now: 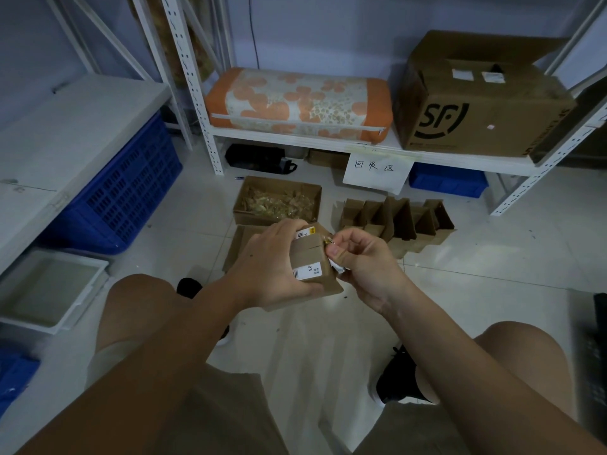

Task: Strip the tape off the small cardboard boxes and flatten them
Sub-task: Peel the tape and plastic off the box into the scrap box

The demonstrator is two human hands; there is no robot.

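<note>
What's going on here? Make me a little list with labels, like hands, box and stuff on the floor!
left hand: left hand grips the small cardboard box
right hand: right hand pinches a strip of tape at the box's edge
floor: open box of tape scraps; flattened boxes beside it
shelf: SF carton, flowered cushion

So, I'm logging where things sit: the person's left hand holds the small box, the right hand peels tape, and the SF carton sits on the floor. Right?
Not quite. The head view shows the SF carton on the shelf, not the floor. The left hand does hold the small box, and the right hand pinches tape.
</note>
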